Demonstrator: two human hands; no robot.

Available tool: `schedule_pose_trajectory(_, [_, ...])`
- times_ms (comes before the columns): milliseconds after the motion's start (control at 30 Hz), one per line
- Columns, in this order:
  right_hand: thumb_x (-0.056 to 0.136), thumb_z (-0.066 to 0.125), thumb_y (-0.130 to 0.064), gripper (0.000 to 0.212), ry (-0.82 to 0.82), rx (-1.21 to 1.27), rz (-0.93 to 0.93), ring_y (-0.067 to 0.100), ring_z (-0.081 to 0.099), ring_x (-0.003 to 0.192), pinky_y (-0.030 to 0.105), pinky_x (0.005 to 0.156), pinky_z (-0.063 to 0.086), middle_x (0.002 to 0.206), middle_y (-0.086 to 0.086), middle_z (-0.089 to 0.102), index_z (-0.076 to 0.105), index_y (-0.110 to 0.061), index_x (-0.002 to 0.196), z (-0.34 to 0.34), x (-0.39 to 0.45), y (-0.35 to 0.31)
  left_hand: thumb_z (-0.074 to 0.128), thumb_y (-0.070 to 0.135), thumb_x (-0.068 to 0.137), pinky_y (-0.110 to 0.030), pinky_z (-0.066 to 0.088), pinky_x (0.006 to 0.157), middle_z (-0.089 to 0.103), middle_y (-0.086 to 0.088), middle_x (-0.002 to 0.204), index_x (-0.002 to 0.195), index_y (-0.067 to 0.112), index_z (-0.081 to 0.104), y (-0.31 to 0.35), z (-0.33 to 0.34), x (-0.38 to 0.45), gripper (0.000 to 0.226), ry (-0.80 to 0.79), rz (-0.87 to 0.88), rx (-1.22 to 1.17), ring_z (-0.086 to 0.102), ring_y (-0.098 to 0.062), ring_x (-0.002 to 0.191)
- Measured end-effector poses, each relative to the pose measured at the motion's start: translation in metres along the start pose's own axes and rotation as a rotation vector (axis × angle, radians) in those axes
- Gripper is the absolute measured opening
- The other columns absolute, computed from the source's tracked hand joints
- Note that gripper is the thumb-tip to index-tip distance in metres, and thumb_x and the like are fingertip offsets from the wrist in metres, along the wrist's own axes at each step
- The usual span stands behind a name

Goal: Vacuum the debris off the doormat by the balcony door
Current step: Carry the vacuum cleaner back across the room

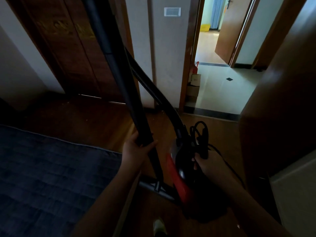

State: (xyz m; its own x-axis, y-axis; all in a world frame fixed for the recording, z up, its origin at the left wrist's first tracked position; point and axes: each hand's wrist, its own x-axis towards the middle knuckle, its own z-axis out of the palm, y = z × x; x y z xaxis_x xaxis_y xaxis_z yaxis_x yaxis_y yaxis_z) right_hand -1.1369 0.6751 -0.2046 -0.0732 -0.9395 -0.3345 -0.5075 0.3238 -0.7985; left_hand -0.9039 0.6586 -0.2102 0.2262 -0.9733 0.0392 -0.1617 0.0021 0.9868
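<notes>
I stand in a dim room holding a red and black vacuum cleaner (181, 178). My left hand (136, 149) grips its long black wand (119, 72), which rises steeply to the upper left. The grey floor head (153, 186) hangs low, just above the wooden floor. My right hand (205, 163) is closed around the vacuum body's handle together with a bundled black power cord (201, 134). A ribbed black hose (153, 89) curves from the wand down to the body. No doormat is visible in this view.
A dark blue mattress (47, 171) fills the lower left. A dark wooden door (71, 53) stands ahead on the left. An open doorway (220, 86) leads onto a bright tiled hallway, with boxes (194, 86) by its frame. A dark wooden panel (280, 100) is close on the right.
</notes>
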Motion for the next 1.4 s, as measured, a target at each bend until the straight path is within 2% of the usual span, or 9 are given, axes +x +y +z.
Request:
schedule_pose_trajectory(133, [0.095, 0.052, -0.018, 0.028, -0.005, 0.029, 0.063, 0.007, 0.057, 0.049, 0.020, 0.049, 0.042, 0.057, 0.000, 0.065, 0.066, -0.007, 0.073, 0.006, 0.068, -0.042, 0.083, 0.010, 0.076, -0.017, 0.056, 0.078, 0.074, 0.007, 0.102, 0.100, 0.021, 0.071, -0.008, -0.009, 0.075, 0.029, -0.002, -0.015, -0.041, 0.069, 0.000, 0.096])
schedule_pose_trajectory(233, [0.096, 0.051, -0.018, 0.027, -0.004, 0.045, 0.069, 0.008, 0.055, 0.049, 0.017, 0.046, 0.040, 0.059, 0.002, 0.064, 0.066, -0.004, 0.078, 0.006, 0.111, -0.076, 0.084, 0.011, 0.075, -0.013, 0.055, 0.075, 0.075, 0.008, 0.099, 0.100, 0.019, 0.072, -0.009, -0.014, 0.129, 0.029, -0.008, -0.024, -0.022, 0.069, 0.002, 0.092])
schedule_pose_trajectory(333, [0.097, 0.050, -0.015, 0.025, -0.006, 0.065, 0.061, 0.015, 0.055, 0.055, 0.022, 0.051, 0.041, 0.062, 0.006, 0.063, 0.065, -0.003, 0.081, 0.006, 0.155, -0.107, 0.084, 0.013, 0.074, -0.024, 0.057, 0.082, 0.075, 0.008, 0.098, 0.102, 0.018, 0.072, -0.007, -0.015, 0.182, 0.031, -0.017, -0.038, -0.045, 0.069, 0.000, 0.094])
schedule_pose_trajectory(533, [0.098, 0.050, -0.017, 0.025, -0.012, 0.117, 0.052, 0.021, 0.059, 0.065, 0.027, 0.060, 0.045, 0.068, 0.011, 0.064, 0.064, -0.003, 0.083, 0.011, 0.259, -0.161, 0.085, 0.013, 0.074, -0.032, 0.056, 0.086, 0.075, 0.012, 0.096, 0.092, 0.032, 0.071, -0.009, -0.009, 0.289, 0.030, -0.035, 0.004, -0.006, 0.070, -0.003, 0.095])
schedule_pose_trajectory(700, [0.097, 0.052, -0.021, 0.029, -0.072, 0.132, 0.022, 0.020, 0.061, 0.060, 0.028, 0.056, 0.048, 0.057, 0.004, 0.064, 0.066, -0.008, 0.076, 0.022, 0.370, -0.192, 0.082, 0.013, 0.077, -0.014, 0.053, 0.082, 0.073, 0.011, 0.102, 0.108, 0.020, 0.069, -0.011, -0.001, 0.382, 0.034, -0.023, 0.022, 0.079, 0.066, 0.007, 0.097])
schedule_pose_trajectory(833, [0.097, 0.053, -0.024, 0.033, -0.129, 0.117, 0.009, 0.017, 0.061, 0.054, 0.029, 0.059, 0.047, 0.054, 0.002, 0.064, 0.068, -0.006, 0.074, 0.021, 0.456, -0.226, 0.083, 0.014, 0.075, -0.019, 0.056, 0.085, 0.072, 0.013, 0.102, 0.111, 0.021, 0.069, -0.009, 0.004, 0.459, 0.039, 0.059, -0.042, 0.118, 0.066, 0.008, 0.095])
schedule_pose_trajectory(1033, [0.095, 0.056, -0.032, 0.031, -0.280, 0.000, -0.100, 0.023, 0.068, 0.067, 0.041, 0.073, 0.053, 0.066, 0.004, 0.070, 0.069, -0.015, 0.073, 0.049, 0.554, -0.302, 0.084, 0.023, 0.075, -0.028, 0.056, 0.090, 0.070, 0.018, 0.106, 0.114, 0.026, 0.068, -0.012, -0.029, 0.544, 0.042, 0.172, -0.093, 0.168, 0.064, 0.003, 0.104])
schedule_pose_trajectory(1300, [0.095, 0.055, -0.034, 0.032, -0.391, -0.144, -0.255, 0.018, 0.068, 0.071, 0.035, 0.074, 0.051, 0.066, 0.000, 0.071, 0.071, -0.017, 0.073, 0.138, 0.663, -0.400, 0.082, 0.020, 0.077, -0.008, 0.051, 0.076, 0.070, 0.013, 0.106, 0.111, 0.024, 0.068, -0.034, -0.112, 0.646, 0.036, 0.363, -0.096, 0.198, 0.061, 0.010, 0.104])
schedule_pose_trajectory(1400, [0.096, 0.055, -0.033, 0.032, -0.428, -0.177, -0.297, 0.019, 0.068, 0.072, 0.036, 0.075, 0.051, 0.065, -0.001, 0.070, 0.071, -0.017, 0.073, 0.188, 0.691, -0.438, 0.082, 0.016, 0.077, -0.012, 0.051, 0.080, 0.070, 0.012, 0.105, 0.109, 0.023, 0.068, -0.045, -0.153, 0.681, 0.035, 0.434, -0.096, 0.176, 0.063, 0.006, 0.103])
